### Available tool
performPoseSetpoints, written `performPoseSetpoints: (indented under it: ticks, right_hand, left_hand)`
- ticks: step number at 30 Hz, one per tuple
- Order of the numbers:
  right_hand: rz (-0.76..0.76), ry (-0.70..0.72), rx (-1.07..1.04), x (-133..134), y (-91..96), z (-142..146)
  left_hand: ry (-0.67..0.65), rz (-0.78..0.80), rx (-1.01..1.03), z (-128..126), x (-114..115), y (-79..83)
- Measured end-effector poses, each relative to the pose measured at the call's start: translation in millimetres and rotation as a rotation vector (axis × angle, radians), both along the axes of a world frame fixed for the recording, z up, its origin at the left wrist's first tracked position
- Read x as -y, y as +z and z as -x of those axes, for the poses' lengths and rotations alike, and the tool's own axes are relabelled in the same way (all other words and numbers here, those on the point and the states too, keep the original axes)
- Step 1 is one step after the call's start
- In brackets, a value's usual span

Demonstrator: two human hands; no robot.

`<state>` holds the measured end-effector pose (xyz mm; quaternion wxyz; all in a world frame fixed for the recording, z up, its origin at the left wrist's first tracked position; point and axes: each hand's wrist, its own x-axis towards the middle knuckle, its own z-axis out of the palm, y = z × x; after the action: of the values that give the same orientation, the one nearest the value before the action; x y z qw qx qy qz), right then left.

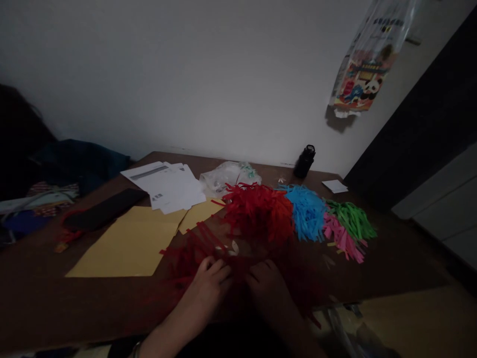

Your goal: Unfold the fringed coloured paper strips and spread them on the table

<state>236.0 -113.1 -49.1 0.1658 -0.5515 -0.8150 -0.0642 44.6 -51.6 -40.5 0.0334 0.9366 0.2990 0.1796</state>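
Both hands work close to the table's front edge on a spread of dark red fringed paper [182, 256], whose cut strips fan out to the left and right. My left hand [214, 278] has its fingers curled and closed on the middle of this paper. Just to its right, my right hand [269, 284] is likewise closed on the paper, with the fingertips in shadow. A small gap separates the two hands. Beyond them lies a heap of red fringed paper [251, 209], with orange fringe [281, 219] at its right side.
Blue fringe [307, 211], pink fringe [341, 233] and green fringe [352, 219] lie to the right. A black bottle [304, 161] stands behind. Yellow paper [126, 243], white sheets [167, 186], a dark long case [108, 209] and a clear plastic bag [227, 176] lie leftward on the brown table [44, 298].
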Motion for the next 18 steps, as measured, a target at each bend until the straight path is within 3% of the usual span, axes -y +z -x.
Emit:
performPoseSetpoints:
  ticks: [3,7,11,14,18]
  right_hand:
    - [-0.019,-0.012,0.019,2,-7.2,-13]
    - [-0.028,-0.061,0.006,12,-0.8,-28]
    - [-0.004,-0.073,0.001,13,4.6,-27]
    - [0.039,-0.085,-0.032,6,1.0,-24]
    - [0.097,-0.232,0.028,-5,-3.3,-20]
  left_hand:
    - [-0.012,0.015,0.017,8,-2,-8.7]
    - [0.016,0.064,-0.006,14,-3,-11.7]
    - [0.07,0.165,-0.043,11,1,-1.9]
    - [0.18,0.237,-0.136,7,3,8.6]
    - [0.354,0.233,-0.228,-2,-1,20.9]
